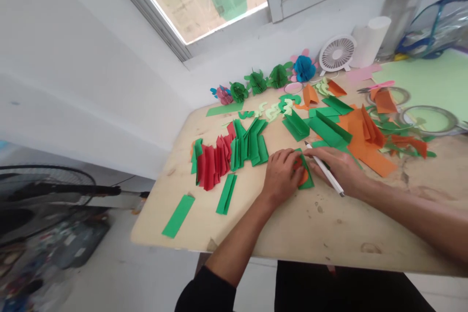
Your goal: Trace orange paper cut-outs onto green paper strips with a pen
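My left hand [283, 174] rests on the table with its fingers bent. Under them it holds down an orange paper piece [304, 176] that lies on a green paper strip [310, 185]. Its fingers hide part of both papers. My right hand [338, 168] grips a white pen [328, 175], slanted, with its upper-left end by the green strip's far edge. Pleated red paper [210, 165] and folded green papers [248, 144] stand to the left of my left hand. One folded green strip [226, 194] and a flat green strip [178, 216] lie nearer the front edge.
Green paper turtles [257, 82] and a blue paper figure [304, 67] line the wall. Orange sheets [360, 136], tape rolls [429, 119], scissors [376, 87], a small white fan [337, 53] and a bottle [405, 9] are at the right. A floor fan [44, 200] stands left of the table.
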Motion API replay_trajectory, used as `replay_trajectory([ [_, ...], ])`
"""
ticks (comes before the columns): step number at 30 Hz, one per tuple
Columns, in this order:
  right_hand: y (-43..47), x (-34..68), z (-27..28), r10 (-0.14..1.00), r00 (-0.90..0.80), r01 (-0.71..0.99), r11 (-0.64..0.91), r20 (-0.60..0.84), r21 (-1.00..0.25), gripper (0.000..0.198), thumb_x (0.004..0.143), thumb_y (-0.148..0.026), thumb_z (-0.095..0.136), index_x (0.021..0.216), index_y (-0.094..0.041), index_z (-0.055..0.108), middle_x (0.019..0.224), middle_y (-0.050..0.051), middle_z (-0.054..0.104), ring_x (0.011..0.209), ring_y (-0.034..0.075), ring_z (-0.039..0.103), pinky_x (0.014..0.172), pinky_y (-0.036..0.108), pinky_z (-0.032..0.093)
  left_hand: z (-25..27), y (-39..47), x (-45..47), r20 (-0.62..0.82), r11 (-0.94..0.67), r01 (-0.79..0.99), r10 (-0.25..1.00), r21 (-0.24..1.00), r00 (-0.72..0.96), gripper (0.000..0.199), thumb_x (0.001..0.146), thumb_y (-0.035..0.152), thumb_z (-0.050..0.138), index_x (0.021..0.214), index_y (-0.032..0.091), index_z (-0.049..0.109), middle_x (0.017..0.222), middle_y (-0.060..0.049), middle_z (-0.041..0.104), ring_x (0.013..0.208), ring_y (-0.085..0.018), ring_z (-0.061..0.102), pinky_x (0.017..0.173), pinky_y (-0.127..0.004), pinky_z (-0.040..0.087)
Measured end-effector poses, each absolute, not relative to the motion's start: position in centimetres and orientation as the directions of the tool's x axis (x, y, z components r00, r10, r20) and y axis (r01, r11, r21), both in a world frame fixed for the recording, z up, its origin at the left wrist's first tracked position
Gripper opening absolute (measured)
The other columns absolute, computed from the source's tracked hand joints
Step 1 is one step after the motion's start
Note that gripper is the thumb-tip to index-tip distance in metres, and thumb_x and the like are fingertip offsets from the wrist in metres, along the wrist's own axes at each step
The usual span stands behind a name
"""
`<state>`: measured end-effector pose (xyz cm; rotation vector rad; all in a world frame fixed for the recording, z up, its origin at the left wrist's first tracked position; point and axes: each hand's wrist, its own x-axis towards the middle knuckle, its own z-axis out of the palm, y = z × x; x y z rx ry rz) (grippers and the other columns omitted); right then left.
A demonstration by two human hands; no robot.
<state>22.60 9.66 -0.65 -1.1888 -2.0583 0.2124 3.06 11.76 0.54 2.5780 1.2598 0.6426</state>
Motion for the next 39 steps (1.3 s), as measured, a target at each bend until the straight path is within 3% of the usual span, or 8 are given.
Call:
replay_trajectory([
  [4, 9.6, 22.5, -0.5, 0.783, -0.388, 0.704, 0.592, 0.486, -0.392, 0.026, 0.092, -0.027, 0.048, 0.116, -0.021, 0.059, 0.105, 0.01, 0.071, 0.092, 0.023, 0.069, 0.079, 0.038, 0.056, 1.1, 12.1, 2.0, 0.333, -0.646, 0.666, 0.763, 0.373, 0.553, 0.02, 0.093, 0.025, 0.051, 0.11, 0.019, 0.06, 0.116, -0.008, 0.064, 0.114, -0.022, 0.056, 0.099, -0.04, 0.044],
  [10, 9.5, 22.3, -0.3, 0.768, -0.392, 0.689, 0.61, 0.506, -0.391, 0.028, 0.091, -0.024, 0.049, 0.118, -0.021, 0.057, 0.101, 0.009, 0.072, 0.091, 0.022, 0.068, 0.079, 0.038, 0.056, 0.6, 11.4, 1.2, 0.344, -0.73, 0.596, 0.684, 0.335, 0.644, 0.014, 0.091, 0.023, 0.053, 0.091, 0.019, 0.066, 0.099, -0.006, 0.068, 0.099, -0.021, 0.061, 0.088, -0.038, 0.049],
  [14, 9.6, 22.3, -0.4, 0.761, -0.414, 0.701, 0.617, 0.499, -0.358, 0.032, 0.091, -0.022, 0.049, 0.122, -0.022, 0.055, 0.104, 0.009, 0.071, 0.092, 0.022, 0.068, 0.078, 0.038, 0.056, 0.1, 11.2, 1.3, 0.37, -0.757, 0.576, 0.654, 0.31, 0.66, 0.014, 0.092, 0.023, 0.053, 0.095, 0.019, 0.067, 0.1, -0.006, 0.068, 0.099, -0.021, 0.06, 0.088, -0.037, 0.049],
  [18, 9.6, 22.1, 0.0, 0.746, -0.421, 0.711, 0.624, 0.515, -0.324, 0.041, 0.09, -0.02, 0.051, 0.13, -0.022, 0.05, 0.119, 0.011, 0.067, 0.107, 0.025, 0.064, 0.084, 0.041, 0.055, 0.1, 11.3, 1.1, 0.392, -0.776, 0.554, 0.63, 0.3, 0.67, 0.017, 0.094, 0.024, 0.051, 0.097, 0.018, 0.066, 0.101, -0.006, 0.068, 0.099, -0.02, 0.059, 0.089, -0.037, 0.049],
  [22, 9.7, 22.0, -0.1, 0.736, -0.5, 0.684, 0.659, 0.457, -0.313, 0.039, 0.088, -0.017, 0.051, 0.127, -0.021, 0.054, 0.117, 0.011, 0.067, 0.11, 0.026, 0.063, 0.086, 0.042, 0.054, 0.3, 11.3, 0.7, 0.373, -0.77, 0.552, 0.638, 0.32, 0.674, 0.017, 0.093, 0.025, 0.052, 0.099, 0.018, 0.066, 0.105, -0.006, 0.068, 0.103, -0.021, 0.058, 0.092, -0.038, 0.048],
  [28, 9.9, 22.1, -0.5, 0.731, -0.541, 0.689, 0.669, 0.416, -0.28, 0.035, 0.088, -0.017, 0.052, 0.122, -0.02, 0.057, 0.12, 0.012, 0.066, 0.114, 0.027, 0.061, 0.09, 0.046, 0.052, 1.2, 11.4, 0.1, 0.246, -0.747, 0.595, 0.662, 0.298, 0.708, 0.024, 0.089, 0.03, 0.06, 0.111, 0.021, 0.064, 0.128, -0.009, 0.059, 0.12, -0.028, 0.052, 0.098, -0.047, 0.044],
  [32, 9.9, 22.1, -0.4, 0.734, -0.538, 0.68, 0.668, 0.415, -0.302, 0.036, 0.088, -0.017, 0.051, 0.122, -0.021, 0.058, 0.119, 0.012, 0.067, 0.113, 0.027, 0.061, 0.09, 0.046, 0.052, 1.6, 11.9, 0.1, 0.184, -0.78, 0.588, 0.624, 0.216, 0.76, 0.026, 0.089, 0.032, 0.063, 0.113, 0.022, 0.062, 0.131, -0.01, 0.057, 0.125, -0.027, 0.049, 0.1, -0.045, 0.043],
  [39, 9.8, 22.0, -0.2, 0.722, -0.523, 0.686, 0.672, 0.453, -0.28, 0.032, 0.089, -0.016, 0.05, 0.119, -0.019, 0.057, 0.118, 0.013, 0.067, 0.112, 0.026, 0.063, 0.089, 0.042, 0.053, 0.6, 12.3, 0.6, 0.272, -0.816, 0.547, 0.579, 0.19, 0.769, 0.026, 0.09, 0.037, 0.061, 0.11, 0.02, 0.062, 0.125, -0.008, 0.062, 0.123, -0.026, 0.051, 0.1, -0.041, 0.043],
])
